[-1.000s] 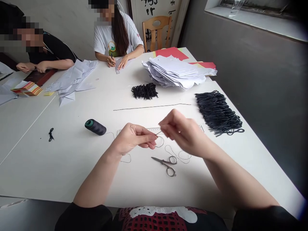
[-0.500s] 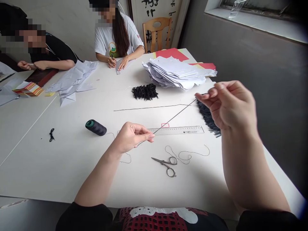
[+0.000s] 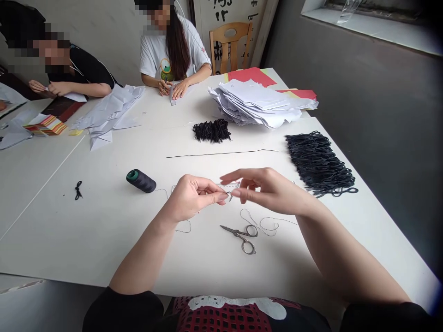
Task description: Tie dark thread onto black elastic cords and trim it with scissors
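As L hand (image 3: 187, 200) pinches a thin dark cord (image 3: 229, 194), its bent bit sits twd R hand (image 3: 268, 191), fingers part-spread, can't tell if holding.

White surface (image 3: 138, 249): scissors (image 3: 242, 237) near front edge, thread spool (image 3: 141, 180) left of ruler (image 3: 224, 186), black cord loops (image 3: 320, 162) by right edge, paper stack (image 3: 259, 102) toward far right corner.

A thin dark cord (image 3: 229, 194), pinched in the left hand (image 3: 194, 198), bends in a small curl beside the right hand's (image 3: 268, 191) thumb. Silver scissors (image 3: 238, 233) lie flat towards half past five, tips to ten o'clock; a dark spool (image 3: 142, 181) lies tipped at nine.
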